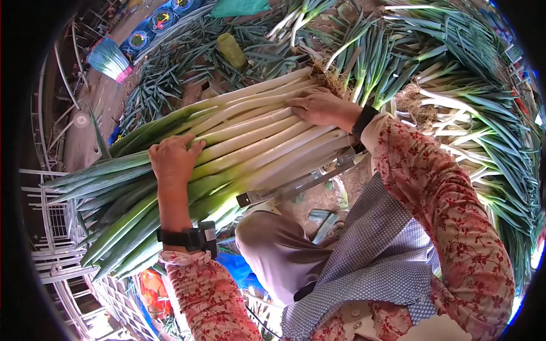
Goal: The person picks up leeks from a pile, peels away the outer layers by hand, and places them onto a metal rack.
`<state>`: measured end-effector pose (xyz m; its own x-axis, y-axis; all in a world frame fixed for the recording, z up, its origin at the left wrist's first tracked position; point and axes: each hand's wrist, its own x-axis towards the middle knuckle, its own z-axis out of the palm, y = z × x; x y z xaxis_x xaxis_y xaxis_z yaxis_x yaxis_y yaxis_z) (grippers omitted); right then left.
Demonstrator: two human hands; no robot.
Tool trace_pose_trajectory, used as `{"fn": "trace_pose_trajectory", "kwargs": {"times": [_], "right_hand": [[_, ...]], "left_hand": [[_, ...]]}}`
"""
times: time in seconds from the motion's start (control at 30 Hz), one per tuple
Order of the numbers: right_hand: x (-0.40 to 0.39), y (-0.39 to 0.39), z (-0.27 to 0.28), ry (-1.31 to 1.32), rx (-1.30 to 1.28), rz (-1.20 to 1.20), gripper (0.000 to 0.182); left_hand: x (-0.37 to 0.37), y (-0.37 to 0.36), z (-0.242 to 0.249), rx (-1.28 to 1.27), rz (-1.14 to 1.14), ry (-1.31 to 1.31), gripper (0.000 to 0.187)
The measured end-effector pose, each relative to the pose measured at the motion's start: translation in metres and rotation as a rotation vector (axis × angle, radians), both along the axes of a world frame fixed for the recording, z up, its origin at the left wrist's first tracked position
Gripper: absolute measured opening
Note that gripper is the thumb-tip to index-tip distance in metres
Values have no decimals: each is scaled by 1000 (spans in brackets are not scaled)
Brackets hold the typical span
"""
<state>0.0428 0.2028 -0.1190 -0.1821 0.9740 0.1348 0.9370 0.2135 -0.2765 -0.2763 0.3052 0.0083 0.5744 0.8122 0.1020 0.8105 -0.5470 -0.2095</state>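
A wide bundle of long leeks (250, 131) lies across in front of me, white root ends at the upper right and green leaves at the lower left. My left hand (175, 158) is on the green part, its thumb and fingers curled over one leek. Near the roots, my right hand (314, 106) rests over the white stalks with its fingers bent round them. A metal bar (301, 181) shows under the bundle's lower edge. The undersides of both hands are hidden.
More leeks (483, 148) are piled along the right side. Cut green leaves (165, 79) cover the ground behind the bundle, with a yellow-green container (231, 50) among them. White metal racks (54, 221) stand at the left. Blue bottles (162, 20) are at the upper left.
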Motion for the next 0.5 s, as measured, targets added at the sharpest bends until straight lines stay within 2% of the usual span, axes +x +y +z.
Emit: {"fn": "trace_pose_trajectory", "kwargs": {"times": [0.17,0.3,0.5], "right_hand": [[10,12,-19,88,-45,10,28],[9,3,0,295,-60,-66,32],[6,0,7,301,162,21,34]], "left_hand": [[6,-7,4,-13,37,1,37],[4,-8,1,29,19,-50,37],[2,-12,1,169,-17,-118,35]]}}
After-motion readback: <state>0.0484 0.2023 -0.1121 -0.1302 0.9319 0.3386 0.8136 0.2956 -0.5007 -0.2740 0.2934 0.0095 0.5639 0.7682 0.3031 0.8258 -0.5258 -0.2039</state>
